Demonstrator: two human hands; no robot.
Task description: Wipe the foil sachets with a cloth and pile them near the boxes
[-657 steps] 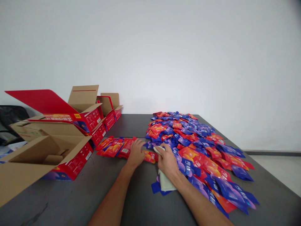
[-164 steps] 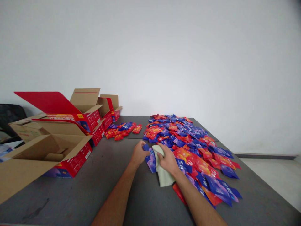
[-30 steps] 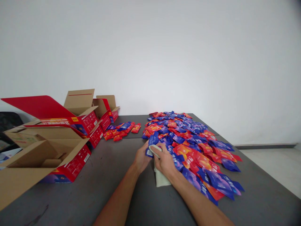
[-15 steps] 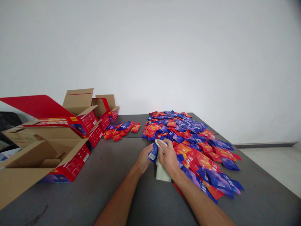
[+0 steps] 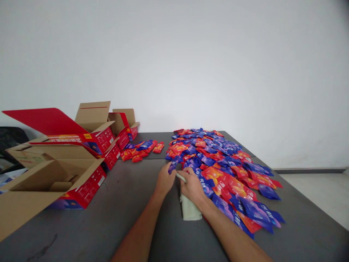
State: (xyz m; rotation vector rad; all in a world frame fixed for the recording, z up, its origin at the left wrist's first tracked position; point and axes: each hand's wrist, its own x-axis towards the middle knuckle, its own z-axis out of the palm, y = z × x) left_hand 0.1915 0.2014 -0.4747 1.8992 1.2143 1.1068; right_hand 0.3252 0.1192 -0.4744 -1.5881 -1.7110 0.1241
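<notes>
The left hand (image 5: 165, 179) holds a blue packet (image 5: 173, 166); the right, a cloth (image 5: 191, 209).

Boxes (image 5: 85, 187) line the left edge of the bench (image 5: 109, 218); a packet cluster (image 5: 140, 150) lies beside the farther ones, and the packet heap (image 5: 226, 174) stretches from the far edge down the right side.

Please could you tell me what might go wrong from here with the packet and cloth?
The blue packet could slip, as only the left hand clearly grips it. The pale cloth, hanging from the right hand, might snag the large pile beside it, whose loose, overlapping packets could slide.
</notes>
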